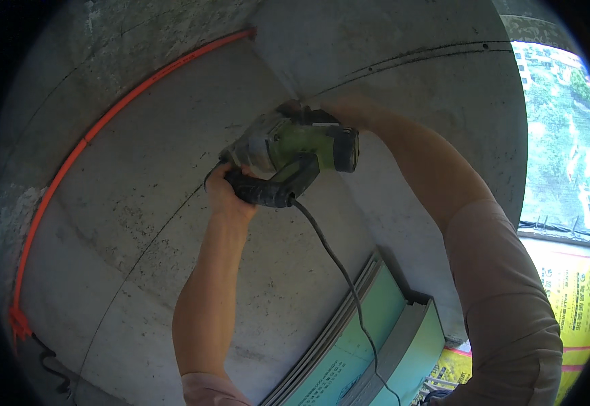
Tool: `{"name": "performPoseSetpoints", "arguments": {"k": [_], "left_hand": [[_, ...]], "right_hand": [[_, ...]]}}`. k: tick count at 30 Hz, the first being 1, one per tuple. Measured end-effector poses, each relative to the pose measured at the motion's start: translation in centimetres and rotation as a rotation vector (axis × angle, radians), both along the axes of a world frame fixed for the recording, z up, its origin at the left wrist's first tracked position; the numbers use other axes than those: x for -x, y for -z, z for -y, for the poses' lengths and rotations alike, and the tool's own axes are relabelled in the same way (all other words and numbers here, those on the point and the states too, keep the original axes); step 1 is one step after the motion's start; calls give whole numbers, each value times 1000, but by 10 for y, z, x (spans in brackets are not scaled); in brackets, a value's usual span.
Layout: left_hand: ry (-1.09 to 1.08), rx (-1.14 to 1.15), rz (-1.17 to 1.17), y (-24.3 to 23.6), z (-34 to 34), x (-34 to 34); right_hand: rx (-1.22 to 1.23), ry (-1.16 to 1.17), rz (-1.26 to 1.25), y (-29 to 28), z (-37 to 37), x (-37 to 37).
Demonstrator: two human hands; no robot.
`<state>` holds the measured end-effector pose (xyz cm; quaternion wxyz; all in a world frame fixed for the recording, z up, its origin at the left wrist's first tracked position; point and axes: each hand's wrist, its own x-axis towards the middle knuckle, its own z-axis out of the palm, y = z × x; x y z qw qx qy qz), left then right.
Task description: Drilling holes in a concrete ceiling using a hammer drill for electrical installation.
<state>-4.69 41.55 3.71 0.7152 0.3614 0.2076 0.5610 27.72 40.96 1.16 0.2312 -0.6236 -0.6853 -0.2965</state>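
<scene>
A green and black corded power saw (pixel 301 143) with a grey guard is held up against the concrete surface, near a corner. My left hand (pixel 230 193) is closed around its black rear handle (pixel 268 193). My right hand (pixel 349 110) is at the saw's far upper side, beside a dark part of the tool. That hand is smeared by motion and its fingers cannot be made out. A dark line (pixel 153 247) on the concrete runs down and left from the saw. The blade is hidden from view.
The saw's black cord (pixel 339 264) hangs past leaning green boards (pixel 369 325). An orange conduit (pixel 92 135) curves along the concrete at left, with a black cable (pixel 51 358) near its lower end. More dark lines (pixel 430 54) mark the upper right. A window (pixel 558 135) is at right, above yellow sheeting (pixel 579 291).
</scene>
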Motion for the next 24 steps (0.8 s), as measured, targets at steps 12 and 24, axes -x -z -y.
{"name": "performPoseSetpoints", "arguments": {"k": [12,24], "left_hand": [[-69,-33,-71,-8,4,-3],[-63,-90,-113,-2,12,-8]], "right_hand": [[1,31,-77,13,1,5],[-81,-20,-116,37,-15,-3]]}}
